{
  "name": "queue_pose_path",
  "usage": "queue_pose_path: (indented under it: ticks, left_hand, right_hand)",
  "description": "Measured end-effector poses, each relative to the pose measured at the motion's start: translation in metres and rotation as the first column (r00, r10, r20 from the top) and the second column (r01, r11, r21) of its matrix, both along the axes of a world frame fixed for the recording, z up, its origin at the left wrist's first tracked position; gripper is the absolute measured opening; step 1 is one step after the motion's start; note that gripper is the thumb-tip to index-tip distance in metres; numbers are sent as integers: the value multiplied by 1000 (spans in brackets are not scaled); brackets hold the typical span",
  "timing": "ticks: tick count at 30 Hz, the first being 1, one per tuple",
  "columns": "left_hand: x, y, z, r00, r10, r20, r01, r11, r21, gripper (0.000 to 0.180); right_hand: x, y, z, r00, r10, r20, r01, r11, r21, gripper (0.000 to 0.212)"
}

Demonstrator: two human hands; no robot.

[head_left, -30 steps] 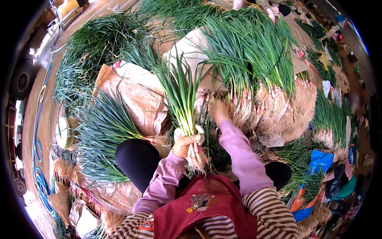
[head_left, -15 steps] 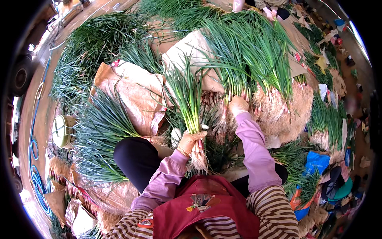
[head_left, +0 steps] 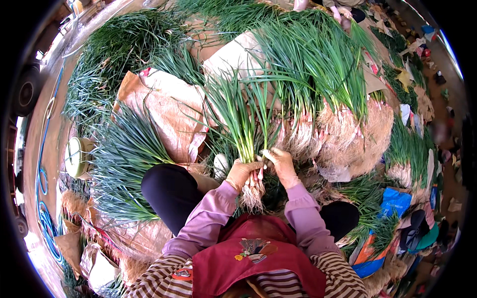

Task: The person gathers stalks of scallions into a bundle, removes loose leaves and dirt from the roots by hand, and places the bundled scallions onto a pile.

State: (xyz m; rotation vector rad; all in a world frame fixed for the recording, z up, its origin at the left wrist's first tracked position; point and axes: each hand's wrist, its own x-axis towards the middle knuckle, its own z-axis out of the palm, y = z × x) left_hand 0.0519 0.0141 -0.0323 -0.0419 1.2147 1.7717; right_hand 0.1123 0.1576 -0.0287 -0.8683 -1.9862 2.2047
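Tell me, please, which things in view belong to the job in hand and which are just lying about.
Part of the job, it seems:
bunch of rooted spring onions, in the left hand
a few spring onion stalks, in the right hand
rooted spring onion heap, ahead to the right

Apparently just lying about:
blue hose, far left
pale bucket, left
blue plastic bag, right

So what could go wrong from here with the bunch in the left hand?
The left hand grips the green onion bunch low, near the roots, so its long, loose tops might fan out or bend.

The right hand has a few stalks at its fingertips; some could slip out.

Leaves from the larger pile reach across near those tops, so they might tangle.
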Motion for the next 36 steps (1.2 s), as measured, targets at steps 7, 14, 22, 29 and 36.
queue_pose_path:
  ticks: [7, 14, 22, 29, 36]
  left_hand:
    - [12, 3, -7, 985, 156, -70, -155, 988, 26, 11]
    - [-6, -18, 0, 986, 102, 131, -114, 990, 86, 12]
    - [-6, -16, 7, 978, 120, 168, -178, 904, 389, 35]
    - [-12, -24, -27, 981, 89, 172, -140, 940, 311, 37]
    - [-10, -3, -5, 975, -6, 222, -64, 951, 304, 33]
  right_hand:
    - [19, 3, -76, 993, -2, 121, -72, 796, 601, 17]
    - [-8, 24, 30, 706, 259, 659, -683, 497, 536, 29]
    - [-73, 53, -1, 851, -8, 525, -501, 287, 816, 25]
    - [-37, 34, 15, 703, 207, 680, -677, 487, 551, 28]
    - [-108, 147, -20, 814, -305, 494, -309, 493, 813, 31]
